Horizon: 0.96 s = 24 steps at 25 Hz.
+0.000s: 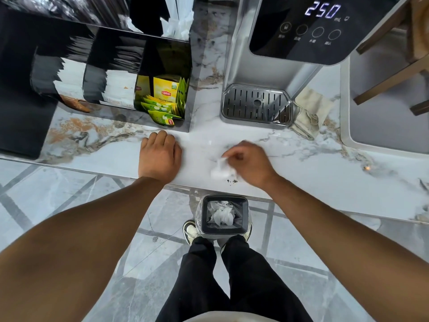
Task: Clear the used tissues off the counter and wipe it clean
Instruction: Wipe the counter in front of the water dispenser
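While the white tissue (219,169) sits bunched near the front edge of the counter (313,168), the right hand (249,162) pinches it between thumb and fingers and presses it against the marble; the hand is blurred, so it looks to be in mid-stroke. Just beside the tissue, toward the edge, lies a small scatter of dark crumbs (232,181), and these seem to be what the wipe is after. To do it well, I would keep the wad flat and draw the crumbs in one gathered sweep toward the edge, folding them into the tissue rather than flicking them onto the floor. The bin (224,214) stands on the floor directly below that edge, already holding crumpled white tissues, so tissue and crumbs could drop straight in with little carrying. The left hand (160,154) rests knuckles-up on the counter, fingers curled under and grasping nothing that I can see, apparently steadying the body. Farther back, a box of tea bags (166,98) stands to the left and a water dispenser (278,54) to the right, its drip tray (256,104) touching a stained folded cloth (308,115) that might serve for a wider wipe.
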{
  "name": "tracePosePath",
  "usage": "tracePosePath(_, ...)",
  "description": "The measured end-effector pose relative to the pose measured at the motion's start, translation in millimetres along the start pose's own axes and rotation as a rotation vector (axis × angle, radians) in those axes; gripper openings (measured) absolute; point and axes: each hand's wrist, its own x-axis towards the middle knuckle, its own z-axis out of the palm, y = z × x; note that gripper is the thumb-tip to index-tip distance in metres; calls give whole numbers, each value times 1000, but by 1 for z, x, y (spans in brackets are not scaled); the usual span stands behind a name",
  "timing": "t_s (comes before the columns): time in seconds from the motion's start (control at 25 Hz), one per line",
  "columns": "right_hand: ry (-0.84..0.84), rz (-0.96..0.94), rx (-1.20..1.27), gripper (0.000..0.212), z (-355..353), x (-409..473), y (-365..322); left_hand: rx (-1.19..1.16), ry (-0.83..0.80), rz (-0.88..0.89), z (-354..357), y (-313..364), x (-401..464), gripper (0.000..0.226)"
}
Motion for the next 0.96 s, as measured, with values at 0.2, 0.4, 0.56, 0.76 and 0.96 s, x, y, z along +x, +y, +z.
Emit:
tracePosePath(0.2,226,128,-30,25,6,15,3,11,-14,1,-3,2,0,21)
tracePosePath(0.4,24,-30,-153,20,13,-7,9,6,-5,2,-2,2,-1,21)
tracePosePath(0.56,-36,-37,-182,15,17,-36,16,2,8,6,-1,1,0,23)
tracePosePath(0.76,-181,-12,-260,18,28,-77,15,-1,18,7,1,0,-1,23)
tracePosePath(0.96,48,44,-19,18,-5,-53,4,-11,7,3,1,1,-3,25)
